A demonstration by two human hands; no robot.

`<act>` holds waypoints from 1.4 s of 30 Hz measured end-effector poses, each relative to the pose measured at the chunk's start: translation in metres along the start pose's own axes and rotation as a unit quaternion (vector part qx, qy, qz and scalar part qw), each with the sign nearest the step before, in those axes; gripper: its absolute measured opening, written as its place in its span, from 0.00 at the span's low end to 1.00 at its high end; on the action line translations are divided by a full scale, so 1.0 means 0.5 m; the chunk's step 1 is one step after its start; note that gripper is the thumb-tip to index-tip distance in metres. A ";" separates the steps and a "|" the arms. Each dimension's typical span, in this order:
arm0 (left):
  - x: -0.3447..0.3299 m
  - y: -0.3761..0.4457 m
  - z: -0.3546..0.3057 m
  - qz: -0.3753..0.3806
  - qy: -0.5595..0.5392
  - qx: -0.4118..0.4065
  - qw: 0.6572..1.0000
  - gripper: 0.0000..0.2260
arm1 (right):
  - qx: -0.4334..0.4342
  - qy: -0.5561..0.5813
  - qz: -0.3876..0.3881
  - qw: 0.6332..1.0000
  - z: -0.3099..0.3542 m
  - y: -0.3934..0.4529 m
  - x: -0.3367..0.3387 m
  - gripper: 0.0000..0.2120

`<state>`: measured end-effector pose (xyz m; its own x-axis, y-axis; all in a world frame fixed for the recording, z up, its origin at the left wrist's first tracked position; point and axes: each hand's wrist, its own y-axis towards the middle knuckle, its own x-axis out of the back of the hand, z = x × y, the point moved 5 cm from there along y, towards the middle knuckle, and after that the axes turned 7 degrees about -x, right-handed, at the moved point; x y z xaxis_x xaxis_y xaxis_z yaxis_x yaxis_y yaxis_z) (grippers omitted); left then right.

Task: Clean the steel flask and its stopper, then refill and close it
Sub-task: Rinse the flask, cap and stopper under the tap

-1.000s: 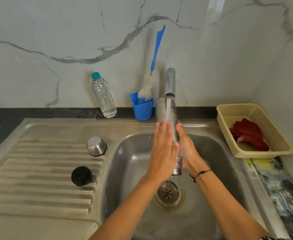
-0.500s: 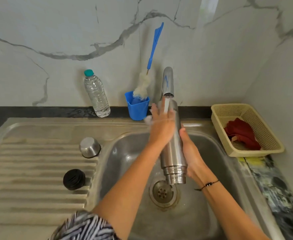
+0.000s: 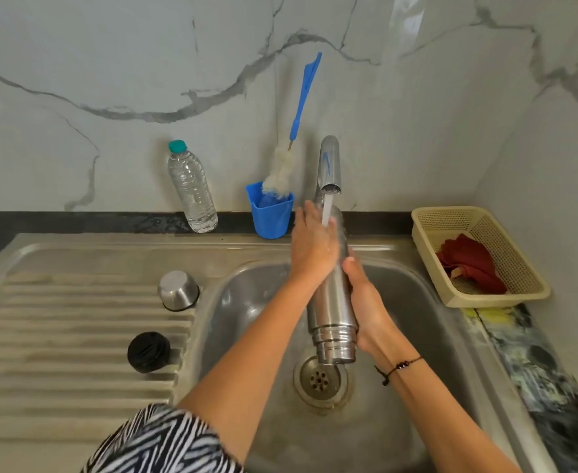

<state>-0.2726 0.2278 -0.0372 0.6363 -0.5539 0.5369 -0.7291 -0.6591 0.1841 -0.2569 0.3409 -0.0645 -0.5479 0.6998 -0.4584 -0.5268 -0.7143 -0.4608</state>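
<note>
The steel flask (image 3: 332,312) is tilted over the sink basin (image 3: 246,302), ringed end low above the drain (image 3: 320,378), far end under the running tap (image 3: 329,165). My right hand (image 3: 369,308) grips the flask's body from the right. My left hand (image 3: 311,247) lies flat against the wet upper part, fingers stretched toward the water stream. The black stopper (image 3: 148,351) lies on the drainboard (image 3: 58,336). The steel cup lid (image 3: 177,290) stands upside down beside the basin.
A plastic water bottle (image 3: 192,189) and a blue cup (image 3: 270,213) holding a blue-handled bottle brush (image 3: 301,107) stand at the back wall. A cream basket (image 3: 427,233) with a red cloth (image 3: 468,264) sits on the right counter.
My left hand slid up the flask from its middle to the end under the tap, uncovering the lower body. My right hand keeps its hold.
</note>
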 end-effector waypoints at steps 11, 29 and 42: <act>0.016 -0.169 -0.019 0.095 0.057 -0.157 0.981 0.22 | 0.038 0.043 0.016 0.998 0.040 0.010 -0.031 0.20; 0.032 -0.001 -0.014 0.018 -0.081 0.054 0.995 0.28 | 0.002 -0.071 0.005 0.997 0.033 -0.013 -0.021 0.17; 0.015 -0.207 -0.030 0.064 -0.071 -0.143 0.985 0.33 | 0.061 -0.087 -0.015 0.994 0.072 0.003 -0.030 0.18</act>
<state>-0.1961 0.2997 -0.0400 0.5483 -0.7024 0.4540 -0.8342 -0.4205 0.3568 -0.2728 0.3290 -0.0308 -0.6288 0.7162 -0.3028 -0.6141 -0.6962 -0.3717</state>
